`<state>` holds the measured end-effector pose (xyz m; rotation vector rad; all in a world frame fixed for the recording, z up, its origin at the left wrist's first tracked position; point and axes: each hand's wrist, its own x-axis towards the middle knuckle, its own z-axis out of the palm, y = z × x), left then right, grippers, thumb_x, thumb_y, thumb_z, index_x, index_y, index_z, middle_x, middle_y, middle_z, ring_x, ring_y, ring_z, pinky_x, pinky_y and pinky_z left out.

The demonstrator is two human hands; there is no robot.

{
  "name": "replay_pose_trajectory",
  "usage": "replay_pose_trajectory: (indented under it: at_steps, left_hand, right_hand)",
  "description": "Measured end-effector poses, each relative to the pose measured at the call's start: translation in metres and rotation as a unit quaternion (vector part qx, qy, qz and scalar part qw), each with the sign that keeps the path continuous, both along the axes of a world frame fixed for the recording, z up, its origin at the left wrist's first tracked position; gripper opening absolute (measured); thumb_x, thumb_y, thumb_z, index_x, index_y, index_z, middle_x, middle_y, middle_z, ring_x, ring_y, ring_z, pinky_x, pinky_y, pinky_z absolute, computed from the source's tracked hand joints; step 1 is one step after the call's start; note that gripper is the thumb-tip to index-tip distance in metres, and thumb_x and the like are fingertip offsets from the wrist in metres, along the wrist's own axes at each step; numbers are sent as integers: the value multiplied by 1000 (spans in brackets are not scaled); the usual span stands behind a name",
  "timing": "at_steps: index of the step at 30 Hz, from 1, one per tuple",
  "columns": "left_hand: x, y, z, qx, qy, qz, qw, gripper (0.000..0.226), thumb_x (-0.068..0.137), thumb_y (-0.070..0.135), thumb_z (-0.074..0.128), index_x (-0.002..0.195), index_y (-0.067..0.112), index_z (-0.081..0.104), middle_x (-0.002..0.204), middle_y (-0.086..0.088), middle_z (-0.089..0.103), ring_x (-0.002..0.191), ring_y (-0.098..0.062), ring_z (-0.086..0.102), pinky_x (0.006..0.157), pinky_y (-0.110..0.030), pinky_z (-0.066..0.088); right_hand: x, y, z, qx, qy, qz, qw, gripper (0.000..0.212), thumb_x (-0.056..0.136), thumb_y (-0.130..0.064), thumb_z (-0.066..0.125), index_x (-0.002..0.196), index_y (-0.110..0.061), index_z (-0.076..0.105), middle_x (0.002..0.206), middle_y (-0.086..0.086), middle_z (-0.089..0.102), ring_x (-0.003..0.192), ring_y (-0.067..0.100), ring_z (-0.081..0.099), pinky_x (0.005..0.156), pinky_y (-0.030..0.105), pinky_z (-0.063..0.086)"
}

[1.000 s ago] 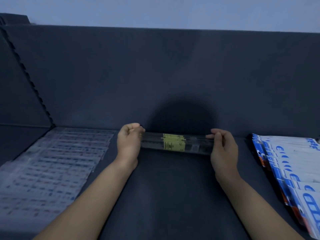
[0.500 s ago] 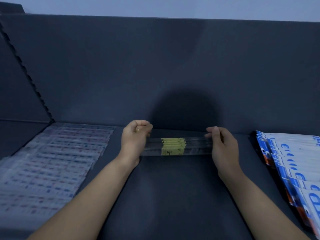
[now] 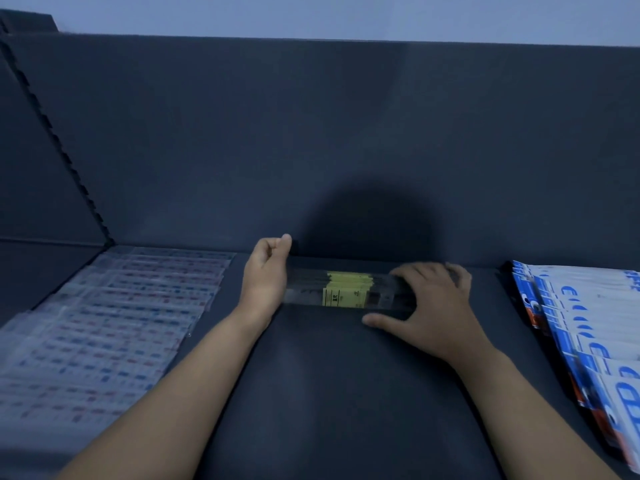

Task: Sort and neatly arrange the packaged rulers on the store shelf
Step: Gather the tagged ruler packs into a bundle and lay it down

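A stack of clear packaged rulers with yellow labels (image 3: 346, 294) lies flat across the dark shelf floor (image 3: 329, 393), close to the back wall. My left hand (image 3: 266, 275) sits at the stack's left end, its side against the packs. Its fingers are curled into a loose fist above the end and hold nothing that I can see. My right hand (image 3: 433, 306) lies flat on the right part of the stack, fingers spread over the top, thumb along the front edge. The stack's right end is hidden under that hand.
Overlapping clear packets with red and blue print (image 3: 104, 323) cover the shelf floor on the left. Blue and white packets (image 3: 585, 323) are fanned out along the right. The dark back wall (image 3: 311, 150) rises right behind the rulers. A notched upright (image 3: 52, 133) runs at the far left.
The ruler stack went from being held at both ends to lying flat. My right hand left the right end and now presses on top. My left hand's fingers curled away from the left end.
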<state>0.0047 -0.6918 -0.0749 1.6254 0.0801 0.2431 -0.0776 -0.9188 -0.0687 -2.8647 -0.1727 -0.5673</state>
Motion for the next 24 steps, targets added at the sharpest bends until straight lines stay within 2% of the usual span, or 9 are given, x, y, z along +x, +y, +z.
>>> replay_pose_trajectory:
  at_steps: [3,6,9,11,13,16,20,22,24]
  left_hand:
    - [3,2,4,-11,6,2,1000,28,98,45,45,88,22,59,91,11,56,83,-1,50,76,-26,38]
    - [2,6,6,11,-5,18,1000,29,99,46,40,88,27,60,96,12,53,89,2,48,79,-25,34]
    - [0,9,14,-22,-32,30,999,32,101,43,39,88,25,62,90,14,53,87,1,49,74,-16,35]
    - [-1,13,21,-56,-61,46,996,31,102,41,40,87,25,62,91,12,54,90,-4,51,78,-15,38]
    - [-3,21,28,-53,-100,79,990,25,100,43,44,88,27,59,102,9,51,93,4,51,81,-8,36]
    - [-14,25,42,-63,-148,133,978,29,92,50,54,101,22,50,113,6,37,82,22,46,71,5,32]
    - [-34,8,60,-219,-104,-143,960,73,61,54,74,112,6,50,107,-11,55,91,-16,59,82,-28,47]
    - [-43,-5,74,-191,-91,-247,946,57,63,39,79,108,8,61,104,-13,66,90,-27,65,81,-40,53]
    - [-50,-18,88,-155,-117,-271,943,33,66,20,83,94,14,66,87,-8,70,78,-25,68,70,-36,56]
  right_hand:
    - [4,3,6,-25,17,16,999,46,76,-72,49,96,-31,49,94,-13,60,93,12,55,87,28,27]
    - [13,10,18,-121,74,60,988,41,82,-68,46,92,-28,44,96,-6,60,88,17,56,73,31,35]
    - [19,18,32,-123,149,101,976,38,81,-65,52,82,-28,45,83,-8,52,78,17,51,63,32,34]
    - [20,23,35,-122,152,121,973,37,81,-64,53,77,-28,43,76,-9,47,71,15,46,61,32,33]
    - [18,27,33,-111,135,138,975,37,82,-62,51,75,-28,41,76,-9,47,69,14,44,60,31,32]
    - [10,32,30,-16,112,158,981,42,78,-66,51,66,-29,37,66,-12,47,59,6,43,54,27,29]
    - [4,49,36,249,57,163,953,44,68,-65,61,58,-27,41,53,-17,49,49,1,44,47,19,33]
    - [3,61,38,342,33,185,921,38,71,-56,68,61,-25,48,55,-16,52,51,-1,46,50,16,36]
    - [1,71,37,420,41,205,883,25,74,-48,72,75,-26,60,69,-15,64,61,-1,58,56,14,43]
